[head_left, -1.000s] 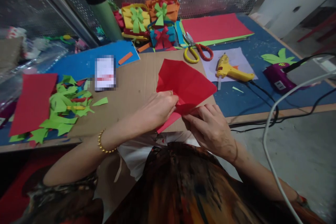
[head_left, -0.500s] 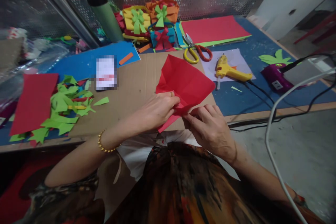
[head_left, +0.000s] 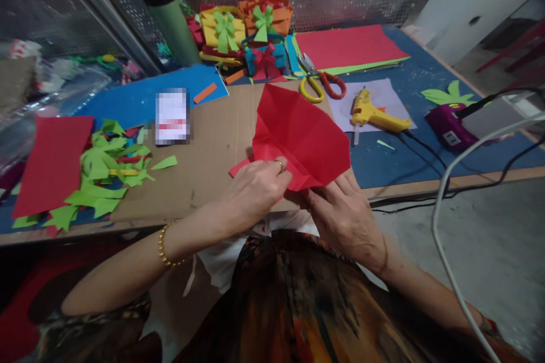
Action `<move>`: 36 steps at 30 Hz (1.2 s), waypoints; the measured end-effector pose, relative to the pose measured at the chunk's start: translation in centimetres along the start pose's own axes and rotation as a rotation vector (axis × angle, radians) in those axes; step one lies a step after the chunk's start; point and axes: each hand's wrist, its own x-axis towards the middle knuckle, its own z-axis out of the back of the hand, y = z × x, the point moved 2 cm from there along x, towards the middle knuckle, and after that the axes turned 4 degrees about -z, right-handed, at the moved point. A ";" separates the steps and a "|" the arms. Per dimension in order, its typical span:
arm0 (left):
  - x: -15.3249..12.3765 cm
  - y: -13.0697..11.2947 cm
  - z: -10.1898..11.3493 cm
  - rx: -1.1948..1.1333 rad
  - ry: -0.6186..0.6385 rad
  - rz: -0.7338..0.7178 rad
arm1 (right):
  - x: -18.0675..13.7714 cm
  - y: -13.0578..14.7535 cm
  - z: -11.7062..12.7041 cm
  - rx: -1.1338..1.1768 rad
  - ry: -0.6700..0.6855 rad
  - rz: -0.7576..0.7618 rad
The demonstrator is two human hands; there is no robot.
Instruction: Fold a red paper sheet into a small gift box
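Observation:
A sheet of red paper [head_left: 306,130], creased and partly folded, stands tilted over the cardboard [head_left: 204,164] in front of me. My left hand [head_left: 266,184], with a ring and a gold bracelet, is closed on the paper's near left part, pressing along a fold. A narrow red flap sticks out to the left of these fingers. My right hand [head_left: 340,210] is closed at the paper's lower right edge, its fingertips partly hidden beneath the sheet.
Scissors [head_left: 321,85] and a yellow glue gun [head_left: 370,113] lie beyond the paper. Green paper cutouts [head_left: 102,164] and a red sheet [head_left: 55,164] are at left. Small paper bags [head_left: 264,17] with bows, a green bottle [head_left: 174,28] and stacked sheets [head_left: 349,48] stand behind. A white cable [head_left: 438,232] hangs at right.
The red paper has turned and opened wider, its near flap now pointing left. My left hand has shifted slightly along the fold; my right fingers have slid partly under the sheet.

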 end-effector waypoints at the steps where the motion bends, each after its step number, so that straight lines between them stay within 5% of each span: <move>1: -0.2 -0.1 0.0 0.012 -0.012 -0.013 | 0.0 0.1 0.0 0.006 -0.004 -0.004; 28: -1.8 -0.4 0.2 -0.151 0.003 0.008 | -0.3 0.0 -0.2 0.029 -0.101 -0.021; 36: -1.5 0.0 1.0 -0.222 0.074 0.032 | -0.4 -1.1 0.7 0.247 -0.147 -0.093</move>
